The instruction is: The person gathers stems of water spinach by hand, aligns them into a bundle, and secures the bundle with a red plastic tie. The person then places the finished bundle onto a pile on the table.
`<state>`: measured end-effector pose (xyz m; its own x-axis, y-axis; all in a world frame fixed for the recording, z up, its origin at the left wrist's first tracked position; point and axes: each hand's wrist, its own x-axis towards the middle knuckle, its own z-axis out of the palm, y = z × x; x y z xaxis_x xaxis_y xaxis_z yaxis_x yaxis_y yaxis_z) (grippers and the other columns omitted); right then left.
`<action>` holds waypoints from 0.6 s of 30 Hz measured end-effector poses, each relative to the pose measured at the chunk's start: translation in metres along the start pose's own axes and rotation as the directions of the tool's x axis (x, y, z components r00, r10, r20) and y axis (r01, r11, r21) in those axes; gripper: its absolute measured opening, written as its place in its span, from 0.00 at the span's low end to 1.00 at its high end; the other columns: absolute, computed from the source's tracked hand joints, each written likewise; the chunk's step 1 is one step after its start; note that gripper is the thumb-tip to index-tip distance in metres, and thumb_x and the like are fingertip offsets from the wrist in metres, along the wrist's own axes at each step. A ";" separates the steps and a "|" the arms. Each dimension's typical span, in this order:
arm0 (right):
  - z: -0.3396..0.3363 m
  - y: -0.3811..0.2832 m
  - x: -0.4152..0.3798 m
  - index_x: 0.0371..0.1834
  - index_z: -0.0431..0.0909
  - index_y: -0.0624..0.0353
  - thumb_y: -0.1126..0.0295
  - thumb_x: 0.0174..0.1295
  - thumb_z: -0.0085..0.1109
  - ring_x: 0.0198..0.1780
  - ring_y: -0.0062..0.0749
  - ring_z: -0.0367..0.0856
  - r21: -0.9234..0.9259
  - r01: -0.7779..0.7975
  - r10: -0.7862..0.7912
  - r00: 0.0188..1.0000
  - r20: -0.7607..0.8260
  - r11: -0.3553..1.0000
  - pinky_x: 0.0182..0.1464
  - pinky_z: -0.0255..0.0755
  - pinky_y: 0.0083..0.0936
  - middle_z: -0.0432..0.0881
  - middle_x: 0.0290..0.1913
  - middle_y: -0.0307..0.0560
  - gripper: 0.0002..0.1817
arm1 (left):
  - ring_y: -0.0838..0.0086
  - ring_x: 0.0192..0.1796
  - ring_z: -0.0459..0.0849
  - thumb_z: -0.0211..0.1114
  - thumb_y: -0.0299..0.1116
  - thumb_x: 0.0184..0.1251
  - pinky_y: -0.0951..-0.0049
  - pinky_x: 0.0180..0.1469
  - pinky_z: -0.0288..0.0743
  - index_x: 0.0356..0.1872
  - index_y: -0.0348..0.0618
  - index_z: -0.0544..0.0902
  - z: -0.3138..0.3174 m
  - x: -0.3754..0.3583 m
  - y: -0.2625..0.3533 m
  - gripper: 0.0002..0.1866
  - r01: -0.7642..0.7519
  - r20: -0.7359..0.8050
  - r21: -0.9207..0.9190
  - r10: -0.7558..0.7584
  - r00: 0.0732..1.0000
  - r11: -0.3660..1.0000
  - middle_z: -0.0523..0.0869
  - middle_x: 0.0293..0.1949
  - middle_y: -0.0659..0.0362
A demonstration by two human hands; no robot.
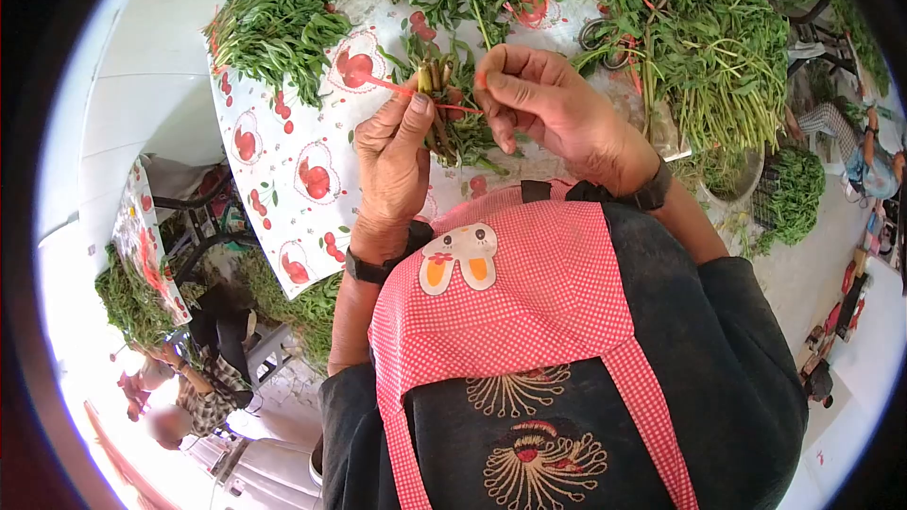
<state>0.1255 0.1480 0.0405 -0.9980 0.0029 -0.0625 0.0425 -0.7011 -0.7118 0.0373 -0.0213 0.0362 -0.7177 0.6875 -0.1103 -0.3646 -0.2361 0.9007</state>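
Observation:
A small bundle of green stems (436,76) lies between my two hands, its cut ends pointing up. Red string (458,109) crosses the stems and runs from one hand to the other. My left hand (395,146) pinches the string at the left side of the bundle, with a loose end sticking out to the left. Right of the bundle, my right hand (557,113) is raised, thumb and index finger pressed together on the string. Leaves of the bundle hang below, partly hidden behind my fingers.
The table has a cherry-patterned cover (315,179). Leafy greens are heaped at the back left (283,24) and right (718,57). Scissors (595,35) lie behind my right hand. A person (203,397) sits at lower left; another (874,165) is at far right.

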 end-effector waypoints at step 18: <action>0.019 -0.027 -0.007 0.27 0.75 0.58 0.63 0.68 0.53 0.17 0.07 0.59 -0.423 -0.120 0.111 0.993 -0.046 0.898 0.19 0.50 0.10 0.67 0.18 0.27 0.13 | 0.78 0.38 0.76 0.52 0.36 0.73 0.77 0.47 0.69 0.49 0.35 0.78 0.014 0.000 0.005 0.15 0.086 -0.025 -0.127 -0.090 0.996 0.988 0.81 0.36 0.61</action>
<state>0.1310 0.1529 0.0735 -0.9840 -0.0425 -0.1731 0.1774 -0.3285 -0.9277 0.0436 -0.0131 0.0460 -0.6966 0.6887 -0.2010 -0.4970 -0.2612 0.8275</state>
